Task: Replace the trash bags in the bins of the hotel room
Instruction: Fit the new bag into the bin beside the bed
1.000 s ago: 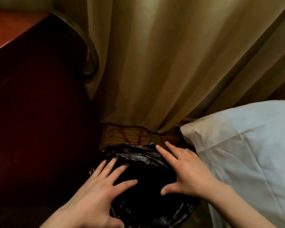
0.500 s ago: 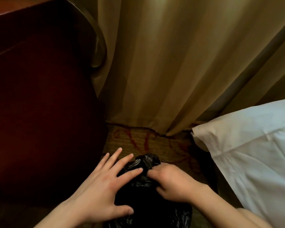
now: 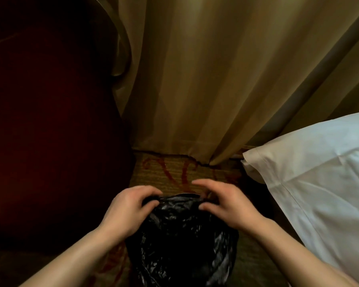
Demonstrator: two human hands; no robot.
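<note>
Pinching black trash bag rim: left hand, right hand, each grip curling on plastic. Patterned carpet lying beyond grip, curtain hanging farther, white pillow sitting right.

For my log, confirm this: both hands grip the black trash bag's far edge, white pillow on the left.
Wrong: the head view shows the white pillow on the right. The left hand and right hand grip the black trash bag.

One head-worn cam, tilted down and forward, close above the crinkly black plastic trash bag, beige pleated curtain far.
</note>
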